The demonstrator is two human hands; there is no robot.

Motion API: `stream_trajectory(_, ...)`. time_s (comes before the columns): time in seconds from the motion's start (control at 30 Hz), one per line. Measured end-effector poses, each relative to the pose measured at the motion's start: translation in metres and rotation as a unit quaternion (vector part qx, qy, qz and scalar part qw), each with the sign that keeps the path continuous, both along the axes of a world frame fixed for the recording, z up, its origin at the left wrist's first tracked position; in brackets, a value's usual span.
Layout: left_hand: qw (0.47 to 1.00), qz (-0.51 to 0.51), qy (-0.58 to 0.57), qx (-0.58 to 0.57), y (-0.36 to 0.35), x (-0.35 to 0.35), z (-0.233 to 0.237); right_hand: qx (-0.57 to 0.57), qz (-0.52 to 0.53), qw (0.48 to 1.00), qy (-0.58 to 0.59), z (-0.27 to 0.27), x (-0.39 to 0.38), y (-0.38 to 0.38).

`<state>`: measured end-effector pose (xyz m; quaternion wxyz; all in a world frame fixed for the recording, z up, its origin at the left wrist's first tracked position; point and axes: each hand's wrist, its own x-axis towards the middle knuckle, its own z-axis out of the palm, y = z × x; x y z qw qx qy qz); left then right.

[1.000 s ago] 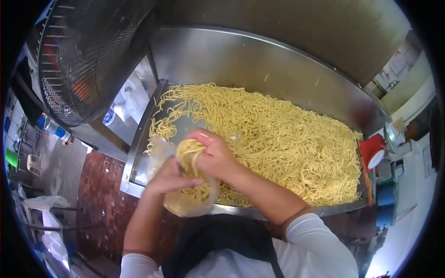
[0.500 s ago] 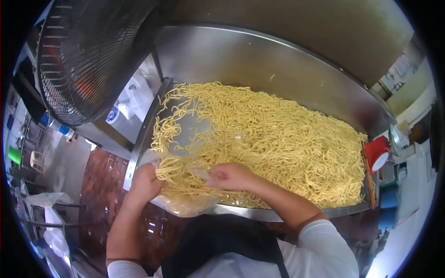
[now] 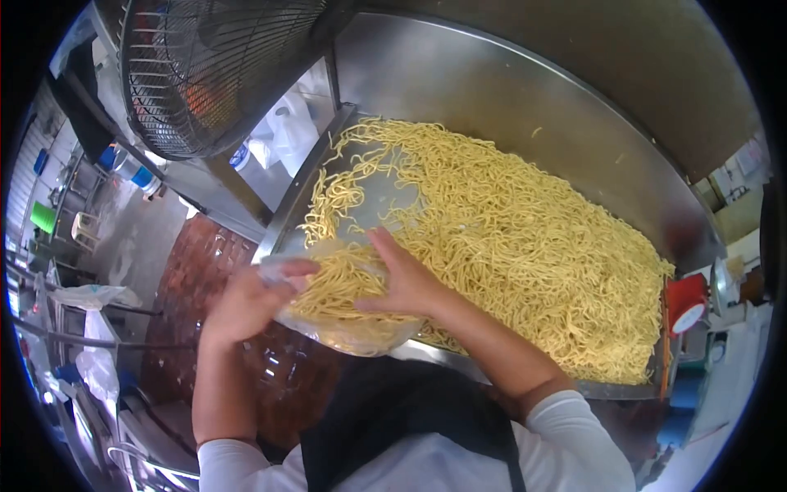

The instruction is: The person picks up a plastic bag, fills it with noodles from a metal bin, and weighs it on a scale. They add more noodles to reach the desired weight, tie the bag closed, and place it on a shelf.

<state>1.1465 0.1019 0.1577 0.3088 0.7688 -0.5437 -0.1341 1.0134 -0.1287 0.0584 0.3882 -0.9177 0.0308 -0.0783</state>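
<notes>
A clear plastic bag (image 3: 352, 338) stuffed with yellow noodles (image 3: 343, 283) is at the near left edge of the metal tray (image 3: 297, 239). At the bag's left side, my left hand (image 3: 246, 303) is closed on the plastic, fingers curled over its mouth. My right hand (image 3: 408, 283) is at the right side of the bag's mouth, thumb and fingers spread apart beside the bagged noodles. Beyond both hands, a wide heap of loose noodles (image 3: 525, 254) covers most of the tray, thinning to scattered strands and bare metal at the far left.
A large caged fan (image 3: 193, 90) looms at the upper left. A red scale (image 3: 687, 302) stands past the tray's right end. White plastic jugs (image 3: 291, 135) sit behind the left side. Wet red floor tiles (image 3: 205, 275) show at lower left.
My right hand has opened from a pinch on the plastic, its fingers now spread at the bag's mouth. The noodles sit deeper in the bag. The camera view has shifted.
</notes>
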Motion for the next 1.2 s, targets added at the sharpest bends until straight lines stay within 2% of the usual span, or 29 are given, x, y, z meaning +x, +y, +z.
stream_trajectory(0.03, 0.969, 0.088, 0.222, -0.070, 0.003, -0.004, 0.019, 0.000, -0.003, 1.000, 0.001, -0.005, 0.020, 0.006)
stream_trajectory(0.07, 0.877, 0.171, 0.429, -0.134, 0.005, -0.007, 0.033, 0.090, 0.008, 0.996, -0.006, -0.008, 0.041, 0.009)
stream_trajectory(0.1, 0.877, 0.169, 0.429, -0.134, 0.003, -0.006, 0.040, 0.180, 0.020, 0.983, -0.014, -0.007, 0.055, 0.008)
stream_trajectory(0.13, 0.851, 0.105, 0.467, -0.214, 0.001, -0.005, 0.045, 0.178, 0.020, 0.984, -0.015, 0.006, 0.059, 0.003)
stream_trajectory(0.17, 0.815, 0.040, 0.499, -0.292, 0.000, -0.004, 0.048, 0.131, 0.085, 0.977, 0.142, 0.020, 0.061, -0.004)
stream_trajectory(0.2, 0.814, 0.040, 0.499, -0.295, 0.002, -0.005, 0.049, 0.079, 0.147, 0.941, 0.295, 0.029, 0.059, -0.010)
stream_trajectory(0.27, 0.837, 0.028, 0.460, -0.296, 0.006, -0.004, 0.048, 0.032, 0.141, 0.953, 0.268, 0.017, 0.026, -0.029)
stream_trajectory(0.33, 0.842, 0.029, 0.455, -0.287, 0.012, -0.004, 0.039, 0.068, 0.176, 0.961, 0.203, 0.013, -0.024, -0.036)
stream_trajectory(0.4, 0.850, 0.025, 0.451, -0.270, 0.016, 0.000, 0.032, -0.088, 0.090, 0.991, 0.055, -0.018, -0.070, -0.016)
stream_trajectory(0.43, 0.835, -0.009, 0.458, -0.305, 0.015, 0.005, 0.031, -0.089, 0.085, 0.991, 0.055, -0.028, -0.079, -0.007)
stream_trajectory(0.47, 0.817, -0.045, 0.464, -0.340, 0.013, 0.009, 0.030, -0.104, 0.030, 0.988, 0.111, -0.035, -0.082, 0.001)
stream_trajectory(0.5, 0.786, -0.007, 0.498, -0.365, 0.010, 0.009, 0.029, -0.117, -0.027, 0.979, 0.166, -0.033, -0.082, 0.004)
stream_trajectory(0.53, 0.787, -0.015, 0.500, -0.362, 0.007, 0.011, 0.029, -0.118, -0.035, 0.979, 0.165, -0.027, -0.083, -0.004)
stream_trajectory(0.6, 0.779, 0.009, 0.511, -0.365, 0.003, 0.017, 0.027, -0.025, 0.029, 0.967, 0.253, -0.003, -0.087, -0.032)
stream_trajectory(0.63, 0.787, -0.009, 0.524, -0.324, 0.003, 0.021, 0.022, 0.045, 0.009, 0.974, 0.222, 0.016, -0.091, -0.040)
stream_trajectory(0.67, 0.787, -0.016, 0.526, -0.323, -0.006, 0.019, 0.015, 0.044, 0.002, 0.974, 0.221, 0.034, -0.088, -0.043)
stream_trajectory(0.73, 0.816, -0.078, 0.528, -0.222, -0.032, 0.005, -0.002, 0.087, -0.076, 0.983, 0.143, 0.063, -0.076, -0.040)
stream_trajectory(0.8, 0.901, -0.125, 0.401, -0.106, -0.068, -0.018, -0.025, 0.169, -0.111, 0.979, 0.015, 0.073, -0.052, -0.022)
stream_trajectory(0.87, 0.865, -0.122, 0.457, -0.169, -0.108, -0.051, -0.063, 0.285, -0.102, 0.948, -0.095, 0.081, -0.026, 0.002)
stream_trajectory(0.9, 0.866, -0.124, 0.455, -0.170, -0.110, -0.048, -0.071, 0.283, -0.102, 0.949, -0.098, 0.082, -0.018, 0.008)
stream_trajectory(0.97, 0.765, -0.138, 0.629, -0.031, -0.112, -0.042, -0.084, 0.339, -0.109, 0.930, -0.093, 0.082, -0.008, 0.012)
stream_trajectory(1.0, 0.765, -0.139, 0.628, -0.031, -0.110, -0.044, -0.074, 0.338, -0.109, 0.930, -0.094, 0.080, -0.007, 0.010)
stream_trajectory(1.07, 0.816, -0.024, 0.575, 0.061, -0.103, -0.050, -0.043, 0.344, -0.125, 0.921, -0.132, 0.069, -0.005, 0.007)
stream_trajectory(1.1, 0.813, -0.020, 0.578, 0.063, -0.102, -0.046, -0.043, 0.347, -0.125, 0.921, -0.127, 0.063, -0.006, 0.009)
stream_trajectory(1.17, 0.896, 0.022, 0.440, -0.057, -0.095, -0.029, -0.043, 0.440, -0.092, 0.888, -0.099, 0.051, -0.010, 0.015)
stream_trajectory(1.2, 0.895, 0.028, 0.441, -0.054, -0.090, -0.019, -0.035, 0.445, -0.089, 0.886, -0.095, 0.047, -0.017, 0.013)
